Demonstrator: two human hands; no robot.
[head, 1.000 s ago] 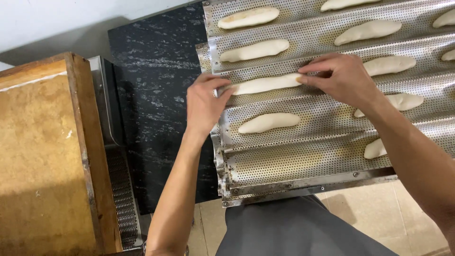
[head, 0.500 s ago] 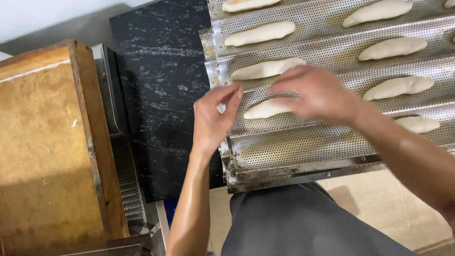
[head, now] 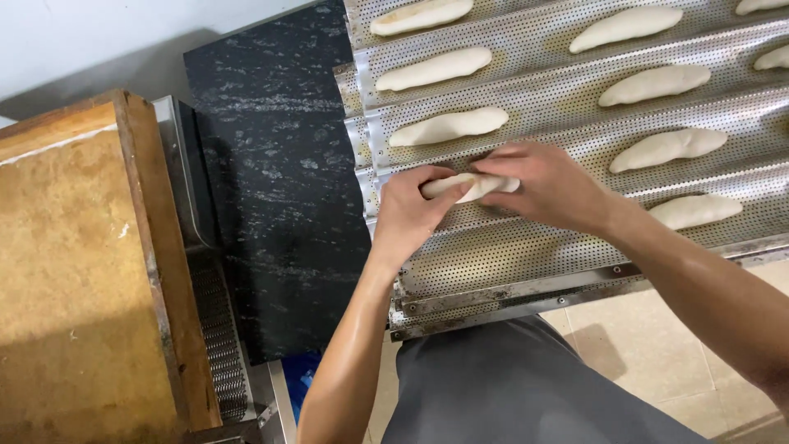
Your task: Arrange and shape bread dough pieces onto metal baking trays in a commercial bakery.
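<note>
I am looking down from the head camera at my two bare hands working over a perforated metal baking tray (head: pixel 509 255) with long curved channels running left to right. My left hand (head: pixel 411 215) and my right hand (head: pixel 546 185) meet over one of the near channels, and together they hold a small, pale, elongated piece of dough (head: pixel 468 186). The left hand's fingers are curled, thumb and fingertips pinching the dough's left end; the right hand lies flatter, fingers loosely bent over the dough's right end, covering part of it. Neither hand is fully closed. The dough lies lengthwise along the channel, at or just above its surface; I cannot tell whether it is touching the metal. In the channels farther from me lie other shaped dough pieces: three in a column on the left, the nearest of them (head: pixel 448 126) just beyond my hands, and another column to the right, including one (head: pixel 667 148) near my right wrist and one (head: pixel 694 210) beside my right forearm. The channel closest to me holds no dough where it shows. The tray seems to rest on a stack of like trays, their edges visible at the near rim. To the left of the tray is a dark, flour-streaked stone counter (head: pixel 271 197), and farther left a worn wooden board (head: pixel 74 279) with a raised edge. Below, my grey apron (head: pixel 509 386) and a tiled floor (head: pixel 649 329) show.
</note>
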